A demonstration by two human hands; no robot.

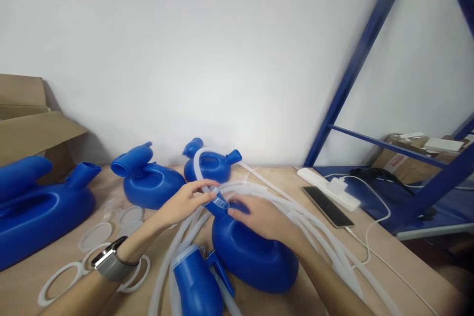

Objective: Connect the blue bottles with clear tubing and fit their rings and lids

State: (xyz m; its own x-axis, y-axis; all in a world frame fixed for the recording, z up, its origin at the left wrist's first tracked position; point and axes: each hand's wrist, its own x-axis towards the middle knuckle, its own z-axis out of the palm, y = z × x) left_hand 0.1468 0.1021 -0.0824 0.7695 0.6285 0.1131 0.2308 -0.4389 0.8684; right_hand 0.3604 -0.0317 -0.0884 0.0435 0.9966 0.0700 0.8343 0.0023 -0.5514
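A blue plastic urinal bottle [255, 261] lies on the table in front of me, its neck angled up and to the left. My left hand [185, 202] has its thumb and fingers closed round the cap at the mouth, where a whitish flexible tube [197, 164] arches upward. Behind the neck, my right hand [259, 215] grips the bottle, thumb near the pale blue strap [221, 202]. A blue spout-like piece [198, 279] with a pale rim lies nearer to me. More whitish tubes [322, 227] run loosely around and behind the bottle.
Other blue bottles stand at the far left [48, 217], back left [153, 185] and back [211, 168]. White rings [61, 276] and clear lids [94, 236] lie at left, near a cardboard box [37, 131]. A phone [328, 206] and power strip [329, 190] are right, beside a blue metal frame [355, 69].
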